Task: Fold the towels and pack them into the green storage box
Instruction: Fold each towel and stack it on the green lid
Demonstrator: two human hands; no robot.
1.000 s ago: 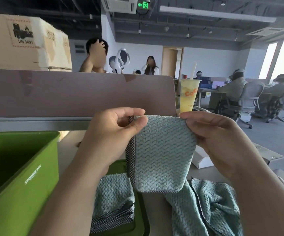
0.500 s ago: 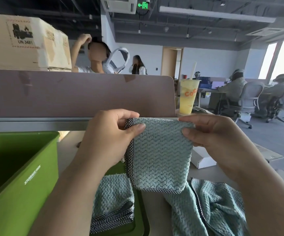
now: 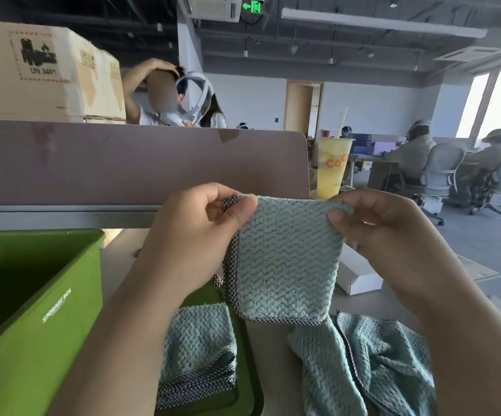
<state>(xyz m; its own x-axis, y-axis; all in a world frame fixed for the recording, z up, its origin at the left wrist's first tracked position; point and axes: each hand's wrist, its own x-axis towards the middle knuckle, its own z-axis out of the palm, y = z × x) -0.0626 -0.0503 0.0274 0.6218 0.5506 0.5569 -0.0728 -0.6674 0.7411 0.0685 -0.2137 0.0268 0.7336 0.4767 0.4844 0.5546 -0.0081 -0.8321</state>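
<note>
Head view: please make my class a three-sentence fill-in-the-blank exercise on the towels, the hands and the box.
The left hand and right hand pinch the top ____ of a folded pale teal waffle-weave towel.
The open rectangular plastic storage box on the person's left is ____ in colour.
A crumpled, unfolded teal towel lies on the table, on the person's ____ side.
Missing words: corners; green; right.

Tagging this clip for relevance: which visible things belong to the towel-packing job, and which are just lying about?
Job: held towel, left hand, right hand, folded towel, crumpled towel, green storage box, green lid.
Lying about: drink cup, cardboard box, white carton.
</note>
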